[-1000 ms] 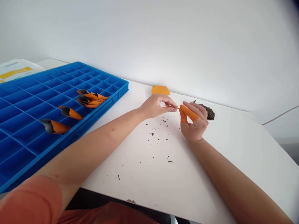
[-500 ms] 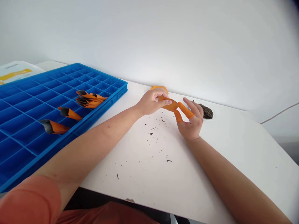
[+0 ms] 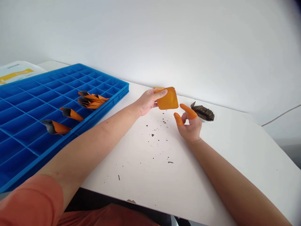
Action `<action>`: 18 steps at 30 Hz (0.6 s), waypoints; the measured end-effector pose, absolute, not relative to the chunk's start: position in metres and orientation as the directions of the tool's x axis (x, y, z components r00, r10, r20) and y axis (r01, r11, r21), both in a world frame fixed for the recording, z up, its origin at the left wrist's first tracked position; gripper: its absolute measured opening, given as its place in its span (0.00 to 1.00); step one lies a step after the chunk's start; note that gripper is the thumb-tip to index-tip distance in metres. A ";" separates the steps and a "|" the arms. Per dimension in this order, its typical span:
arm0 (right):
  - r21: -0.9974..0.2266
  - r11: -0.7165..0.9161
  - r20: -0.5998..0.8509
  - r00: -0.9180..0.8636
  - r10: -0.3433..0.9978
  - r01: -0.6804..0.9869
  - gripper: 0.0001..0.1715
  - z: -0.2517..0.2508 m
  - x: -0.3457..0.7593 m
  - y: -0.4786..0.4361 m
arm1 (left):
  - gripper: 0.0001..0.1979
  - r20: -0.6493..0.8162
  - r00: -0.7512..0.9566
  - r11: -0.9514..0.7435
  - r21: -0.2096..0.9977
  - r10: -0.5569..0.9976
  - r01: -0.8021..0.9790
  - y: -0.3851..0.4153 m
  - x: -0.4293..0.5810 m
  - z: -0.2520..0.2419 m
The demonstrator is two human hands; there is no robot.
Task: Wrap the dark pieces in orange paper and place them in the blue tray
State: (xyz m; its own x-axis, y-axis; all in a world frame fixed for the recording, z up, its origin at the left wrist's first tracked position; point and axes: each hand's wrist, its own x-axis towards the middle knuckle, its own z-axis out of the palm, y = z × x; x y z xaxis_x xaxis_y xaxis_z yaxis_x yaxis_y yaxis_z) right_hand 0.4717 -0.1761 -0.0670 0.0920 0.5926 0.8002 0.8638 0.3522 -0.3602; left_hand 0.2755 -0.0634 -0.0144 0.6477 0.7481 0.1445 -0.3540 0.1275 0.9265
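Note:
My left hand [image 3: 150, 99] pinches a thin orange square sheet [image 3: 168, 99] by its left side, thumb on top, and holds it above the table. To the right of the sheet, my right hand [image 3: 190, 124] is apart from it, with thumb and forefinger spread and nothing between them. Orange finger covers sit on that thumb and forefinger. Behind the held sheet, another orange piece [image 3: 158, 88] shows in part near the wall. A pile of dark, thin layered pieces [image 3: 204, 113] lies just beyond my right hand.
On the left is a blue divided tray [image 3: 129, 88] holding several curled orange-and-black pieces [image 3: 92, 99]. Dark crumbs [image 3: 152, 135] are scattered over the white table [image 3: 141, 175]. A white wall stands behind; a white and yellow package [image 3: 16, 73] lies at far left.
The orange sheet has turned from bent and nearly edge-on to flat and facing me. My right fingers have come off it and moved slightly down, uncovering more of the dark pile.

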 end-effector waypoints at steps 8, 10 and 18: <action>-0.480 0.273 0.642 0.121 0.757 0.834 0.21 -0.057 0.469 -0.183 | 0.26 0.234 0.451 -0.045 0.919 0.861 -0.392 -0.053 0.274 -0.009; -0.459 0.277 0.611 0.073 0.788 0.845 0.25 -0.055 0.467 -0.184 | 0.24 0.249 0.428 -0.070 0.918 0.869 -0.391 -0.052 0.274 -0.006; -0.504 0.175 0.456 0.089 0.885 0.846 0.27 -0.058 0.474 -0.182 | 0.18 0.226 0.411 -0.124 0.958 0.883 -0.259 -0.063 0.274 0.006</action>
